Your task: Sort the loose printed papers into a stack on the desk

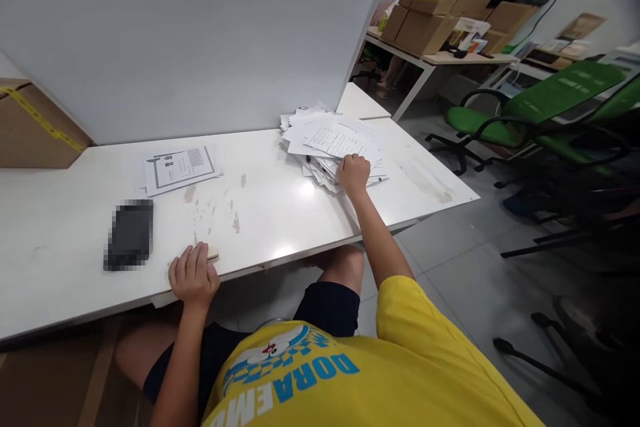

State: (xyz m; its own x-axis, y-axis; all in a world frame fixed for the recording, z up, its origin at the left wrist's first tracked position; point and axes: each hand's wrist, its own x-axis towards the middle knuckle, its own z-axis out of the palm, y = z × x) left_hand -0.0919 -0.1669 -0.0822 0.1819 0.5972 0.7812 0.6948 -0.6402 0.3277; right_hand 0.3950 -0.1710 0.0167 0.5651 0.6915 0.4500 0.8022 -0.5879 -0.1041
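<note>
My right hand (354,172) is at the near edge of a messy heap of printed paper sheets (333,137), its fingers curled closed over the paper. Which sheets it grips is hidden under the fingers. By the front edge of the table, my left hand (194,275) rests with its fingers together and bent over a small pale thing (213,255) with a dark edge. Most of that thing is covered, so its kind does not show. Farther back on the left lies a small flat stack of printed sheets (183,168).
The white table (265,213) has brownish marks and ends at the right. A dark, pixelated object (129,235) lies left of my left hand. A grey partition (210,40) rises behind; a cardboard box (40,123) stands far left. Green chairs (560,93) and stacked boxes (425,10) are beyond.
</note>
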